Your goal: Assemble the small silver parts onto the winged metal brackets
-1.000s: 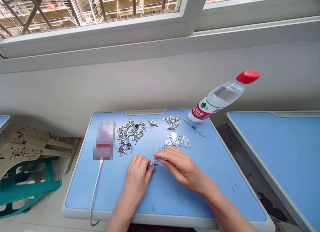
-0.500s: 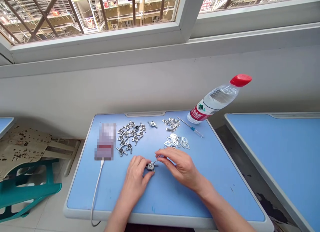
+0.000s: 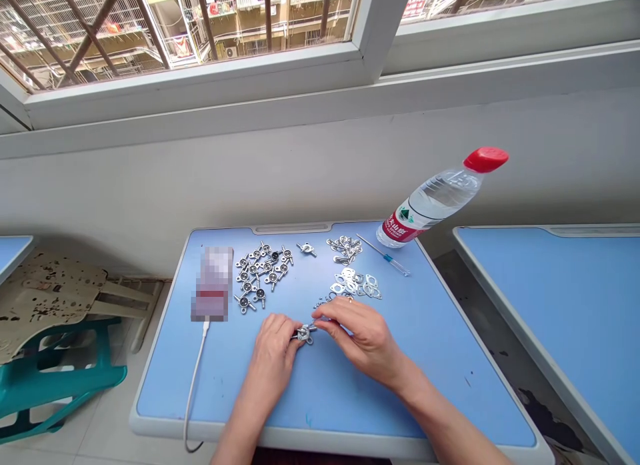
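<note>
On the blue desk, my left hand [image 3: 274,350] is closed with thumb and fingers around a small metal fitting [image 3: 305,333], which has a round body, a stub and a ring-shaped lug. Just to its right, the thumb and fingertips of my right hand [image 3: 357,335] are pinched together at the fitting's upper right side. Whatever lies between those fingertips is too small to make out. Partly behind the right hand lie tiny dark metal pieces [image 3: 320,303]. Farther back are flat oval metal plates [image 3: 370,286] and a pile of slim metal levers [image 3: 345,249].
Several similar fittings [image 3: 260,268] cluster at the back left, with a single fitting [image 3: 307,249] apart from them. A blurred phone [image 3: 214,285] has a white cable [image 3: 196,375]. A thin screwdriver [image 3: 385,255] lies near a water bottle [image 3: 425,208]. A green stool [image 3: 60,375] stands left.
My right fingertips have dipped slightly towards the fitting; the small, pale piece seen between them before no longer shows clearly. My left hand keeps its grip, and the fitting has turned slightly.
</note>
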`<move>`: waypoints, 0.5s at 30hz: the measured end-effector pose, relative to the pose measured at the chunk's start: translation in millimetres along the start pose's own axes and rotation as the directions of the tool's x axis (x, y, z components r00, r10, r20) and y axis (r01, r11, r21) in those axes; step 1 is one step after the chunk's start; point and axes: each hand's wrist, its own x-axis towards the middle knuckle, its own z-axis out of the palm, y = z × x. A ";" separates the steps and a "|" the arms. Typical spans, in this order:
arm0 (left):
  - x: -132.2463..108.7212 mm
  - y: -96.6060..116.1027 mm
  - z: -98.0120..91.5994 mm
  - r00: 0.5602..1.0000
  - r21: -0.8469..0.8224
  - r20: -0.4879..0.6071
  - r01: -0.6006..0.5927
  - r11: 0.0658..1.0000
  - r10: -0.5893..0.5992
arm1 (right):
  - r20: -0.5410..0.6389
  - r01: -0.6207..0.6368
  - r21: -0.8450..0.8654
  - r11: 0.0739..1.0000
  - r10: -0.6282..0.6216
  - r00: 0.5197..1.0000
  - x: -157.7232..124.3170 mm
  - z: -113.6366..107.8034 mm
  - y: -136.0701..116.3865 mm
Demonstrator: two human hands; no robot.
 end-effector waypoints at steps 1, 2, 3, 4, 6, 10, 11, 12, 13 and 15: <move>-0.3 -0.5 0.4 1.000 -0.001 0.005 0.000 1.000 0.000 | -0.005 -0.002 -0.005 1.000 0.002 1.000 -0.2 0.8 -0.2; -0.5 -0.9 0.7 1.000 -0.002 0.011 0.003 1.000 -0.003 | -0.010 -0.003 -0.012 1.000 0.002 1.000 -0.4 1.3 -0.5; -0.5 -1.0 0.7 1.000 -0.006 0.018 0.008 1.000 -0.008 | -0.015 -0.005 -0.022 1.000 0.005 1.000 -0.7 1.6 -1.1; -0.4 -1.1 0.4 1.000 -0.011 0.023 0.014 1.000 -0.014 | -0.025 -0.011 -0.032 0.999 0.010 1.000 -1.1 1.5 -1.8; 0.1 -0.7 -0.4 0.999 -0.027 0.031 0.030 0.999 -0.030 | -0.050 -0.033 -0.031 0.999 0.032 0.998 -2.1 0.8 -3.8; 1.3 0.6 -2.1 0.998 -0.058 0.042 0.058 0.997 -0.056 | -0.042 -0.044 0.087 0.995 0.048 0.998 -3.4 -0.1 -7.7; 1.5 0.8 -2.4 0.997 -0.061 0.045 0.059 0.996 -0.056 | -0.021 -0.030 0.110 0.993 0.033 0.999 -3.3 0.5 -8.2; 1.6 1.1 -2.7 0.997 -0.064 0.046 0.060 0.996 -0.057 | 0.000 -0.015 0.120 0.993 0.015 1.000 -3.1 1.4 -8.3; 1.7 1.3 -2.9 0.997 -0.065 0.046 0.060 0.996 -0.057 | 0.020 -0.001 0.120 0.993 -0.002 1.000 -2.8 2.6 -8.1; 1.8 1.6 -3.2 0.997 -0.067 0.047 0.064 0.996 -0.061 | 0.043 0.017 0.106 0.994 -0.022 0.999 -2.2 4.9 -7.1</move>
